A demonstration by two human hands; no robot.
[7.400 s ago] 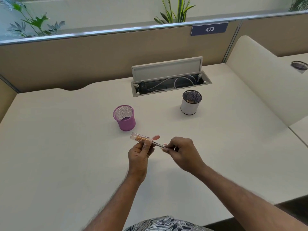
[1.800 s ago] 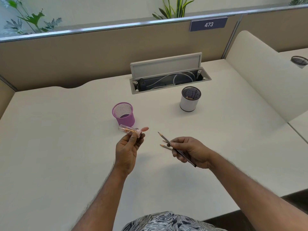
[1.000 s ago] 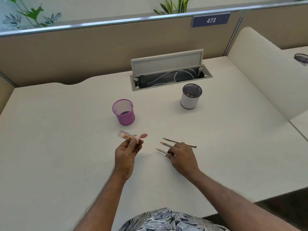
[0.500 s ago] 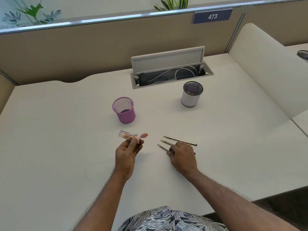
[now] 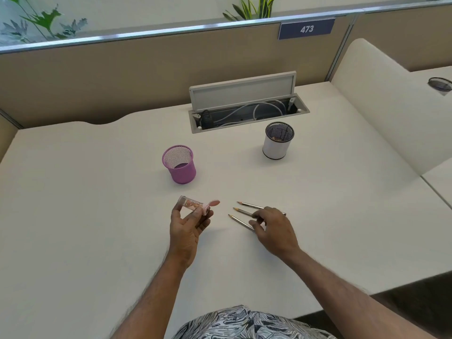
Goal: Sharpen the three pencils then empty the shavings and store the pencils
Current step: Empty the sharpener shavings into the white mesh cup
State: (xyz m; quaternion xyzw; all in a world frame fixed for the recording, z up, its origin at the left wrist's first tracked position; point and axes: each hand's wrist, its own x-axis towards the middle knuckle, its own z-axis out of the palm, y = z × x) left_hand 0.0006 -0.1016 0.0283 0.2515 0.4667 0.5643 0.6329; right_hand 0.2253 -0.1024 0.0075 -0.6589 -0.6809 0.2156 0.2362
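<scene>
Left grip: grasping the sharpener, a clear tube with shavings inside, held above the surface.
Sharpener axis: left to right; the pink cap stands open at the right end, toward the pencils.
Right grip: released, fingers relaxed over the back ends of the pencils; I cannot tell if they touch.
Pencils: three, flat on the surface, just right of the left grip and fanned.
Pencil direction: sharp tips point left, long axes left to right; the near one slants toward near right.
Nearer hand: the right, for picking them up.
Cups: purple cup far of the sharpener; white cup far right.
Step, I judge: sharpening done, emptying comes next.
</scene>
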